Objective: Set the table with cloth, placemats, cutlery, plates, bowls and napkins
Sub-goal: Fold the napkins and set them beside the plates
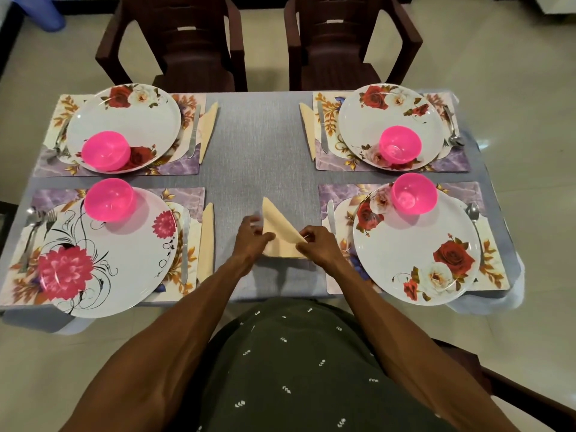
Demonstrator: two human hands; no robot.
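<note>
The last napkin (280, 230) lies on the grey cloth (249, 135) at the near middle of the table, between the two near placemats, partly folded into a triangle whose point faces away from the person. To fold it well, the edges should line up before the crease is pressed flat, so that it matches the three narrow napkins already beside their mats; then it belongs just left of the knife (331, 216) by the near right plate (414, 251).

Both forearms reach forward over the table edge and converge on the napkin. The left hand (249, 241) pinches its left edge with curled fingers, though blur hides the fingertips. The right hand (319, 244) pinches the lower right corner between thumb and forefinger.
</note>
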